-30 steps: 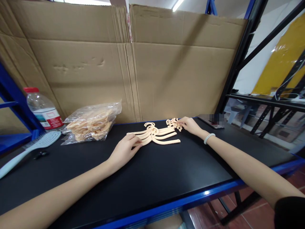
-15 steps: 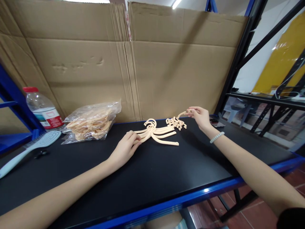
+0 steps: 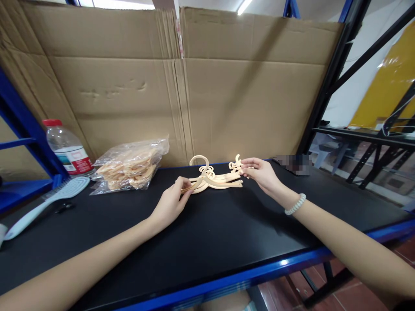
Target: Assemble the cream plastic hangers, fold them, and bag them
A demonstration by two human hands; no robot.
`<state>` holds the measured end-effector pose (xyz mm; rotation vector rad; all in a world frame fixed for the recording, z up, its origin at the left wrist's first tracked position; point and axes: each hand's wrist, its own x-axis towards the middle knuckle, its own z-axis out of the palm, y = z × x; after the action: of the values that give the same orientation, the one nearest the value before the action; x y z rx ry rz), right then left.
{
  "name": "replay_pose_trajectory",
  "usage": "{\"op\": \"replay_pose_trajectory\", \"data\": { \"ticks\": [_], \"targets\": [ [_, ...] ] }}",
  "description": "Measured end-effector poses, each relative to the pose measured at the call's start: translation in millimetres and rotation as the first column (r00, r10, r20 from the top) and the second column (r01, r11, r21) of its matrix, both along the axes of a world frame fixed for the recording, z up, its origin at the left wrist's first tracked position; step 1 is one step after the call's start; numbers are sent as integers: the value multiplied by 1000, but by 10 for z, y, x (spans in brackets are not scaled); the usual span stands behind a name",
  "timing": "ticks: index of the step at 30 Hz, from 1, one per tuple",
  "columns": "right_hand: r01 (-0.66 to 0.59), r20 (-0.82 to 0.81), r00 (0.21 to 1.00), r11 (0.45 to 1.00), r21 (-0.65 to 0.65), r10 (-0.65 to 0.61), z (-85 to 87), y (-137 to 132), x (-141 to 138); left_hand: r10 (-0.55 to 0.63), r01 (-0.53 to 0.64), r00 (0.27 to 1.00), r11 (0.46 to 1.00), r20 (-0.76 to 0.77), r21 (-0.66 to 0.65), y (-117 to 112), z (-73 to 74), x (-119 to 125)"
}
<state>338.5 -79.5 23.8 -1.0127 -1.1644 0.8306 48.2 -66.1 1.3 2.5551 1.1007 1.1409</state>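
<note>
My left hand [image 3: 170, 199] pinches one end of a cream plastic hanger [image 3: 206, 165], tilted so that its hook stands up. Beneath it, several more cream hangers [image 3: 227, 176] lie on the black tabletop [image 3: 207, 233], arms pointing right. My right hand [image 3: 264, 176] is closed, thumb against fingers, on a small curved cream piece [image 3: 237, 158] that sticks up from the fingertips. Right behind those fingers is a pile of similar small pieces [image 3: 232, 167], partly hidden by the hand. The held piece and the held hanger's free end are apart.
A clear bag of cream parts [image 3: 129, 166] lies at the back left. Beside it stand a red-capped bottle [image 3: 69, 149] and a pale blue hairbrush [image 3: 48, 205] lying flat. A blurred dark object [image 3: 296, 164] is at the right. Cardboard [image 3: 253, 99] walls the back.
My left hand has raised and tilted a hanger, its hook now upright. My right hand has moved left and down towards the hangers' free ends with the small curved piece.
</note>
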Motion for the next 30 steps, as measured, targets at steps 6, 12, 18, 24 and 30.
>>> {"op": "replay_pose_trajectory", "data": {
  "ticks": [6, 12, 18, 24, 30],
  "targets": [
    [-26, -111, 994, 994, -107, 14, -6, -42, -42, 5, -5, 1000, 1000, -3, 1, 8, -14, -8],
    [-220, -220, 960, 952, -211, 173, 19, -8, 12, 10, -10, 1000, 1000, -7, -1, 20, -14, -15],
    [-271, -131, 960, 935, -229, 246, 42, 39, 125, 17, -17, 1000, 1000, 1, -6, 11, -8, -23],
    [-358, -49, 932, 891, -277, 359, 94, 29, 243, 33, -33, 999, 999, 3, -13, 3, -4, -31],
    [-472, -100, 878, 810, -349, 469, 120, -12, 246, 32, -32, 999, 999, 7, -39, 8, -11, -30]
  ]
}}
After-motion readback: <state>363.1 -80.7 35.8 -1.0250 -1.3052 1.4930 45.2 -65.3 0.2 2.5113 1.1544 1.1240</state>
